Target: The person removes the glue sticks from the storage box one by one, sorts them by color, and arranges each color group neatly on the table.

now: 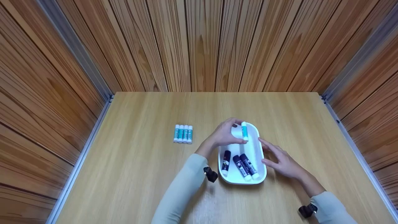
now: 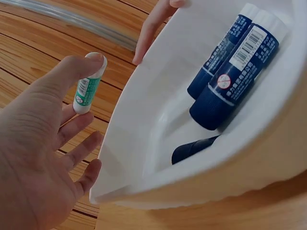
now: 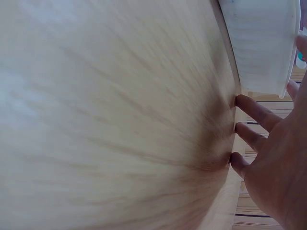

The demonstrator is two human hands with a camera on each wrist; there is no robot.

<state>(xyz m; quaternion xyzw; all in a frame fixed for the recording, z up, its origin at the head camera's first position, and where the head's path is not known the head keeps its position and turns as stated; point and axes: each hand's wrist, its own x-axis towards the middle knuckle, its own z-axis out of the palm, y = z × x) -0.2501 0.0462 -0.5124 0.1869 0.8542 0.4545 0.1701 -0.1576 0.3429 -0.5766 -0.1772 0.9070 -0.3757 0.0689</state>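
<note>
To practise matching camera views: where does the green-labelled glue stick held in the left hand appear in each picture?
Head: green glue stick above the white tray's far end, pinched by the left hand.
Left wrist: left of centre, beside the tray rim.
Right wrist: only a teal sliver at the right edge.
Shared landmark: the white tray.

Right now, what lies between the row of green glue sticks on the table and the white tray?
In the head view, only bare table and the left hand separate the four green sticks from the tray.

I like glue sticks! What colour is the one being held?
Green and white glue stick, clearest in the left wrist view.
</note>
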